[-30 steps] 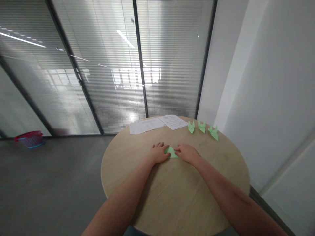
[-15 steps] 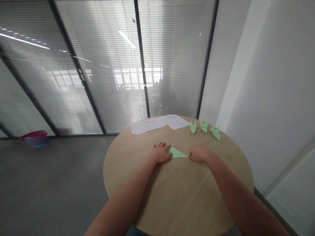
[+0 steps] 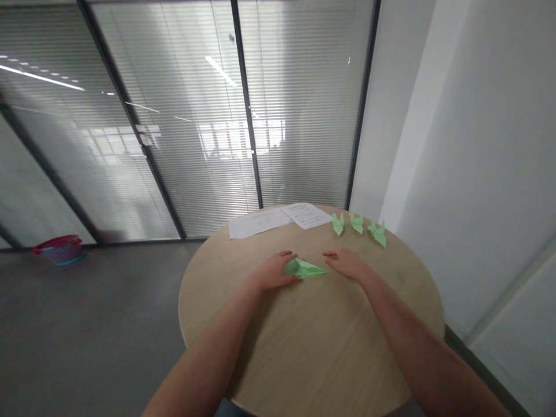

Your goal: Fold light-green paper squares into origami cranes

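One green paper (image 3: 310, 269), approx. mid worktop (image 3: 313, 341), folded long & narrow, sharp tip aimed right. Left hand (image 3: 273, 271) has the wide end: thumb along the near edge, fingers at the far edge, so grip is lightly closed on it, some of the paper hidden under the palm. Right hand (image 3: 350, 263) is just beside the tip, fingers loosely out, grip slack w/ nothing seen in it; can't tell if it brushes the tip.

Chg vs. ½ s ago: paper was a flat, plain triangle, left hand pressing it down, right hand curled at the tip. Now it's slimmer, w/ creases & shaded layers showing, & the right hand has uncurled. Prob. means the layers have come apart a bit, so the shape isn't pressed flat at this pt; left hand looks to be the one steadying it.

Rest: 3 green birds (image 3: 357, 223) in a row at the far right edge, well apart from both hands. Printed sheets (image 3: 263, 222) at the far edge, left of the birds, text too small to read. Basket (image 3: 61, 252) on the floor (image 3: 108, 313), far left.
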`<control>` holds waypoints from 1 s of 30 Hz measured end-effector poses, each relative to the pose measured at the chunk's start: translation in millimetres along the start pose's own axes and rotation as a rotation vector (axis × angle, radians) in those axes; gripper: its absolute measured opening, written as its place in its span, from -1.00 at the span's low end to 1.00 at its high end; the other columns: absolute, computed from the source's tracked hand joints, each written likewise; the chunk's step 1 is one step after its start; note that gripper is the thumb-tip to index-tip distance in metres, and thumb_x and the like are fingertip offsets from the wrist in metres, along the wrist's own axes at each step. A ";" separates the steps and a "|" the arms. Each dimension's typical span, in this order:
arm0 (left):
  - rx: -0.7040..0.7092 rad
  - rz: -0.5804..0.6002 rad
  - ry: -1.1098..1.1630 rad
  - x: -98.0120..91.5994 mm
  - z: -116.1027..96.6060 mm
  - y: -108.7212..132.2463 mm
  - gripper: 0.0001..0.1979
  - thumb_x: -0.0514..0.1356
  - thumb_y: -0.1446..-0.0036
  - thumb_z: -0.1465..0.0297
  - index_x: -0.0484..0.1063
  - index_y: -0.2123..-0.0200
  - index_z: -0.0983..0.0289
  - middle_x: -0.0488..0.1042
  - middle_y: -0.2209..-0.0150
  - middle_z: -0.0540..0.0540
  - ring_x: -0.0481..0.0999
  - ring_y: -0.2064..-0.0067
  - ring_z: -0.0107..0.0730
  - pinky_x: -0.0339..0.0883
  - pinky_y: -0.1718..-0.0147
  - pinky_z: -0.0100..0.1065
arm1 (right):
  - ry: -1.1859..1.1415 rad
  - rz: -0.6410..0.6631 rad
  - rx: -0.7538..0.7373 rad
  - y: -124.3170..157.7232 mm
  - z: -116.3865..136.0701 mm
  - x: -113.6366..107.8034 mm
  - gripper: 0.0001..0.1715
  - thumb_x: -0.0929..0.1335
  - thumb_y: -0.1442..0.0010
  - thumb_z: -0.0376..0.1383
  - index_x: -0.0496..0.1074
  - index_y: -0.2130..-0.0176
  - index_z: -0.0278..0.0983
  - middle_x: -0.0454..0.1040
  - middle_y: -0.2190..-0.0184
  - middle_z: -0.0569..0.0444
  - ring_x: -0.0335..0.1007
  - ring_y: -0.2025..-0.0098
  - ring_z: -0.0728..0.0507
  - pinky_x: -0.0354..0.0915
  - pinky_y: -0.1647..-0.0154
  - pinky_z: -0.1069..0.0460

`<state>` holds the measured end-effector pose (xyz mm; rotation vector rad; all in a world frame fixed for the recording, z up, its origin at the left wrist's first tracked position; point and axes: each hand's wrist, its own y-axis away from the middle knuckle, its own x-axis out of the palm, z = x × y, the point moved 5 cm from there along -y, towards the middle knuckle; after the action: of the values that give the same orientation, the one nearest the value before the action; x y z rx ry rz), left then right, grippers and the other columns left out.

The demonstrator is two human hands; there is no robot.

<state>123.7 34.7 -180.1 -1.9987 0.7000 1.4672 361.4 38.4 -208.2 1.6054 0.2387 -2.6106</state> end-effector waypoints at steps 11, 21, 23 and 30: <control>0.037 -0.006 -0.038 -5.4 -3.7 1.7 -0.48 0.17 -0.16 0.40 0.43 -0.22 0.20 0.48 -0.22 0.15 0.51 -0.17 -0.17 0.31 -0.21 -0.25 | -0.153 0.140 -0.331 17.3 40.9 7.8 -0.49 0.39 -0.21 -0.26 0.54 -0.16 -0.10 0.55 -0.14 0.06 0.48 -0.15 -0.24 0.29 -0.24 -0.07; -0.157 -0.003 -0.212 17.2 -22.3 -9.2 -0.71 0.06 -0.30 0.45 0.54 0.03 0.24 0.56 0.01 0.30 0.58 -0.02 0.04 0.42 -0.05 -0.04 | -0.124 0.055 -0.323 13.1 49.8 18.0 -0.63 0.36 -0.29 -0.26 0.60 -0.05 -0.20 0.61 -0.02 -0.03 0.51 -0.04 -0.21 0.31 -0.14 -0.03; -0.199 -0.023 -0.218 19.4 -22.4 -11.1 -0.72 0.05 -0.32 0.45 0.56 0.07 0.28 0.57 0.07 0.33 0.58 -0.02 0.06 0.43 -0.03 -0.04 | -0.134 0.007 -0.291 12.0 49.7 17.4 -0.58 0.35 -0.30 -0.28 0.55 -0.12 -0.22 0.58 -0.08 -0.03 0.49 -0.10 -0.20 0.28 -0.19 -0.02; -0.343 -0.205 -0.132 2.0 -11.5 -8.3 -0.70 0.07 -0.30 0.48 0.57 0.03 0.25 0.62 0.07 0.27 0.62 0.07 -0.05 0.44 0.05 -0.16 | -0.287 -0.246 -0.036 -1.5 42.9 25.1 0.03 0.40 -0.29 -0.14 -0.13 -0.51 -0.25 0.39 -0.25 -0.21 0.47 -0.13 -0.24 0.33 -0.18 -0.10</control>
<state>137.8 32.3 -178.1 -2.1218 0.1880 1.6601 312.0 33.3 -211.4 1.2386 0.4880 -2.9560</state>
